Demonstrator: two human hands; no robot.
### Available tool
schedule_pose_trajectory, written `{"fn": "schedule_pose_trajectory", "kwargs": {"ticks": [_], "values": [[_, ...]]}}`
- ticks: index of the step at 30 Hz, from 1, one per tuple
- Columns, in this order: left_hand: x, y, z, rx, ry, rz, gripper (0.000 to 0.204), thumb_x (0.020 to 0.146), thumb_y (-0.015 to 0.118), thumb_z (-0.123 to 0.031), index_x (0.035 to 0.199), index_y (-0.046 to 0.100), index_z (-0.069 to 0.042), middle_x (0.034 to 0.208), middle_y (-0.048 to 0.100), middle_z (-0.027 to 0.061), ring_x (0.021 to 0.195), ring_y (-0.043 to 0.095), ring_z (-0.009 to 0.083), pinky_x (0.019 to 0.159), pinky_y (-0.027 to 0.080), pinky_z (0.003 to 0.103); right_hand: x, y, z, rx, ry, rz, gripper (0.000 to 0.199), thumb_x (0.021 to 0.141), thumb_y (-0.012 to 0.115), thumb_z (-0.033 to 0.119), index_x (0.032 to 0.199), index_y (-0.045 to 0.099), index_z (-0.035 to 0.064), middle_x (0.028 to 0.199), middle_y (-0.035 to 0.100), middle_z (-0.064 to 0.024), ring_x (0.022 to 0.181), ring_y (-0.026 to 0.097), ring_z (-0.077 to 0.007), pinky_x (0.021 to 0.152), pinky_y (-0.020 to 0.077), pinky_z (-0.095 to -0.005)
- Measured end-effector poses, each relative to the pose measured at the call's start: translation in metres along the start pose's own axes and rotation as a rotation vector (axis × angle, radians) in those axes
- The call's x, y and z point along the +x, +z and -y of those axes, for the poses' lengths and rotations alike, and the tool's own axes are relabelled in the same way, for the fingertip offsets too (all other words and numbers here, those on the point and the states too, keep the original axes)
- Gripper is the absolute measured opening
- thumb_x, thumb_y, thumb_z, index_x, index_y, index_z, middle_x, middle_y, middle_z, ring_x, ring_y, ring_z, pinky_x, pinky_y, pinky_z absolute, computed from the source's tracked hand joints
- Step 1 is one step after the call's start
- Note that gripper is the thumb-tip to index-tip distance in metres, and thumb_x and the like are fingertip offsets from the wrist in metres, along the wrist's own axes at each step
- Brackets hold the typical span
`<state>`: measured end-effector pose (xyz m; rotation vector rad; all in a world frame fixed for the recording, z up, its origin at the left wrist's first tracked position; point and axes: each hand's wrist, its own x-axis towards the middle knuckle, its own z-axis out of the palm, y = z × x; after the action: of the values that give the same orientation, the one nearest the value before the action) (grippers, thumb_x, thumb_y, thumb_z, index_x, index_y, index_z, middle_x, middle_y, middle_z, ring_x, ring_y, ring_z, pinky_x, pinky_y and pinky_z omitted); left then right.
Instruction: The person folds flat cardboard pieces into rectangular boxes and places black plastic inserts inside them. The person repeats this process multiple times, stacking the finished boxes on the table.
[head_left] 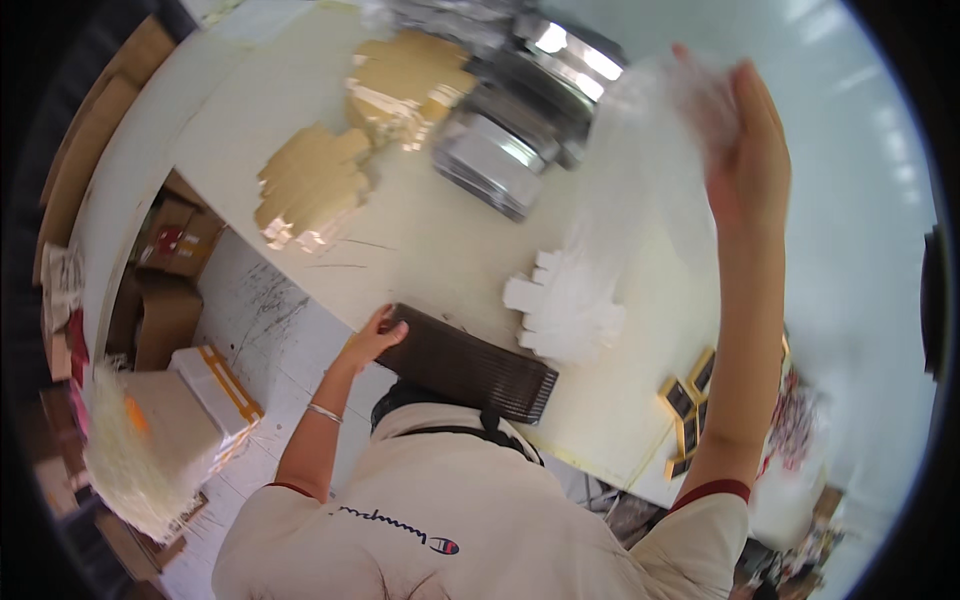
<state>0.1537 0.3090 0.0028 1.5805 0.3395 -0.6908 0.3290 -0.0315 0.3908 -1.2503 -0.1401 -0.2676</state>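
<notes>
My left hand (376,340) grips the left end of a long dark brown box (460,362) at the table's near edge, thumb on top. Fine ridges show at the box's right end. My right hand (745,150) is raised high at the right, its fingers closed on a clear plastic bag (640,150). Motion smears the bag and fingertips. Below the bag lies a stack of white die-cut card pieces (570,310); whether the bag touches them I cannot tell.
Gold die-cut card stacks (310,185) lie on the pale table (400,270), beside shiny dark packs in clear film (495,155). Small black-and-gold boxes (685,410) sit at the right edge. Cartons and a white box with orange straps (215,400) stand on the floor at left.
</notes>
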Motion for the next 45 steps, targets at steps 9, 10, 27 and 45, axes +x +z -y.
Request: {"fn": "schedule_pose_trajectory", "kwargs": {"ticks": [9,10,27,45], "values": [[-0.017,0.021,-0.031,0.393,0.327,-0.278,0.105,0.071,0.081,-0.044,0.146,0.023,0.003,0.146,0.029,0.0251,0.137,0.027,0.0371,0.11,0.028,0.043,0.125,0.23,-0.049,0.423,-0.042,0.149,0.023,0.098,0.048,0.026,0.092,0.058,0.006,0.089,0.061,-0.0091,0.083,0.06,-0.0246,0.081,0.0509,-0.0395],[-0.037,-0.002,-0.054,0.371,0.444,-0.477,0.108,0.071,0.08,-0.044,0.147,0.02,0.002,0.148,0.026,0.0256,0.14,0.023,0.0384,0.112,0.026,0.044,0.106,0.271,-0.082,0.557,0.17,0.234,0.021,0.099,0.047,0.025,0.094,0.051,0.0049,0.092,0.054,-0.0092,0.084,0.055,-0.0252,0.082,0.0491,-0.0421],[-0.015,-0.108,-0.2,-0.629,0.296,0.382,0.06,0.083,0.061,-0.018,0.138,0.042,-0.005,0.132,0.051,0.0089,0.121,0.05,0.0205,0.101,0.041,0.039,-0.069,0.164,-0.267,-0.338,0.495,0.901,0.062,0.082,0.071,0.018,0.135,0.039,0.0068,0.134,0.045,-0.0109,0.125,0.043,-0.0243,0.1,0.039,-0.0334],[0.197,-0.371,-0.296,1.473,-0.286,-0.708,0.023,0.081,0.063,-0.017,0.101,0.066,-0.005,0.087,0.07,0.0128,0.073,0.067,0.0246,0.078,0.052,0.04,-0.372,-0.147,-0.203,-1.28,0.527,-0.502,0.056,0.085,0.069,0.026,0.128,0.047,-0.0036,0.123,0.052,-0.023,0.117,0.047,-0.0376,0.1,0.039,-0.0411]]}}
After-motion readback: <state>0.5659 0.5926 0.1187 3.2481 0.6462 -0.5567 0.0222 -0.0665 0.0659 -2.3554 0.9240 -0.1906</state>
